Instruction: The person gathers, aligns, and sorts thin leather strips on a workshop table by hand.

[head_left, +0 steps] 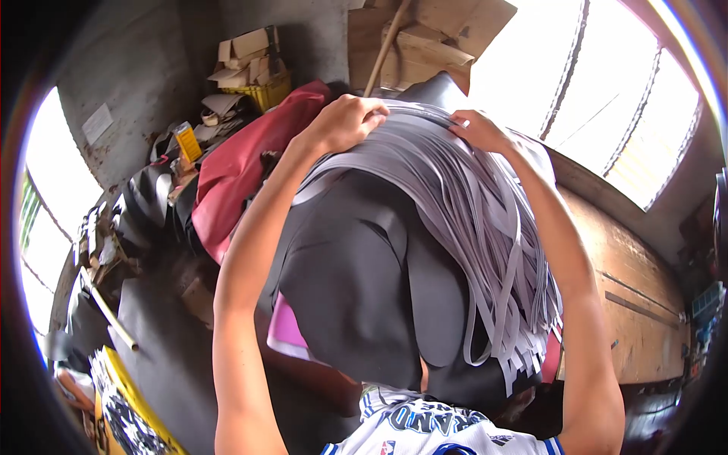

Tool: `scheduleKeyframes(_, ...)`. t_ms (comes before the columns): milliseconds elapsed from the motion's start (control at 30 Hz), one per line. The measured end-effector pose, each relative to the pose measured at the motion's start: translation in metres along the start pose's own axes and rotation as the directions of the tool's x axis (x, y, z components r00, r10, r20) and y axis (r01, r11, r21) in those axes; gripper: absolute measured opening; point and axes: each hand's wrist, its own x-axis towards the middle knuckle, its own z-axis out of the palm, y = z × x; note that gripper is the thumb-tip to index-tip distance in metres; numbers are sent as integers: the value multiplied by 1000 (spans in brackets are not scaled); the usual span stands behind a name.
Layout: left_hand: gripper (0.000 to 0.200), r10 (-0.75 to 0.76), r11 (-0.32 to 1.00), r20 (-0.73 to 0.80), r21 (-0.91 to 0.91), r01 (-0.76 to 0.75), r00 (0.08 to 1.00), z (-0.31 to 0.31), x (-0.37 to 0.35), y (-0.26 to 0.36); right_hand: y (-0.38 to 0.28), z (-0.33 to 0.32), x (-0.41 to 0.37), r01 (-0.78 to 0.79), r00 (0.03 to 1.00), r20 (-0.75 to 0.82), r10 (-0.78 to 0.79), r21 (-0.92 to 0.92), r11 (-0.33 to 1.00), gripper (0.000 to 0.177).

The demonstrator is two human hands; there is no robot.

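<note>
A red cloth (235, 171) lies below a yellow crate (265, 92) of cardboard scraps, a wooden workbench (637, 303) at right.

A bundle of strips (470, 212) lies draped over stacked sheets (356, 288), a cloth roll (235, 167) to their left, cartons (250, 61) behind, the worktop (637, 303) at right.

Pale grey strips (470, 205) drape black sheets (364, 296); red cloth (239, 167) at ten o'clock, blue-lettered white jersey (425, 428) at six.

Count: one bundle of grey strips (470, 205), strips beyond tallying. On it, two hands: my left hand (345, 121), right hand (478, 130). Under it, at least two black sheets (356, 280); left of it, one red sheet (243, 163).
</note>
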Motion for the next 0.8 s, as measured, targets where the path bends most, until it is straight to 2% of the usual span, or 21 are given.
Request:
scheduleKeyframes(67, 24, -19, 1000, 30, -8, 19, 999, 10, 28, -5, -1, -3, 0, 0, 999, 43, 2, -50, 999, 35)
scheduleKeyframes(100, 26, -4, 1000, 74, -1, 4, 997, 18, 42, -7, -15, -5, -6, -21, 1000, 1, 21, -47, 999, 29)
scheduleKeyframes(133, 28, 9, 1000, 116, 6, -10, 993, 27, 55, -10, -17, -11, -2, 53, 997, 70, -39, -218, 974, 28)
scheduleKeyframes(200, 40, 9, 998, 231, 55, -22, 973, 44, 75, -11, -25, -15, 2, 102, 993, 83, -80, -306, 946, 28)
scheduleKeyframes(267, 46, 61, 986, 278, 133, -101, 959, 56, 88, -8, -35, -21, 1, 17, 999, 36, -6, -317, 948, 28)
scheduleKeyframes(300, 47, 60, 988, 224, 123, -90, 973, 64, 90, -8, -39, -27, 1, -51, 999, -4, 53, -312, 949, 29)
scheduleKeyframes(333, 47, 66, 988, 225, 121, -95, 972, 67, 95, -12, -44, -34, -1, -57, 998, -7, 57, -314, 948, 29)
scheduleKeyframes(400, 46, 40, 998, 264, 28, -49, 964, 68, 108, -15, -45, -42, -8, -169, 982, -110, 155, -135, 976, 32)
scheduleKeyframes(433, 42, 47, 998, 284, 17, -54, 958, 66, 112, -17, -41, -40, -11, -154, 978, -147, 147, -43, 987, 37)
scheduleKeyframes(467, 37, 13, 999, 305, -54, 3, 952, 63, 115, -19, -39, -40, -13, -165, 974, -161, 157, -37, 986, 37)
scheduleKeyframes(533, 35, 7, 987, 329, -154, 47, 944, 52, 116, -24, -48, -42, -15, -271, 958, -72, 279, 109, 956, 33)
scheduleKeyframes(567, 39, -13, 971, 394, -214, 106, 919, 43, 116, -26, -39, -38, -11, -255, 965, -47, 259, 78, 964, 40)
scheduleKeyframes(600, 40, 54, 962, 407, -264, 61, 912, 48, 120, -45, -43, -37, -11, -273, 962, 39, 270, 173, 946, 44)
scheduleKeyframes(667, 42, 18, 983, 475, -170, 72, 880, 33, 114, -43, -35, -20, -5, -159, 987, 40, 156, 76, 984, 54)
scheduleKeyframes(733, 45, -27, 993, 504, -86, 81, 863, 23, 101, -35, -55, -18, -9, -172, 972, 153, 176, -43, 984, 68)
scheduleKeyframes(767, 46, -31, 998, 494, -33, 54, 869, 23, 96, -32, -66, -15, -12, -163, 972, 152, 179, -114, 980, 79)
scheduleKeyframes(800, 46, -6, 1000, 467, 0, 6, 884, 25, 89, -32, -62, -11, -10, -164, 972, 150, 179, -109, 980, 79)
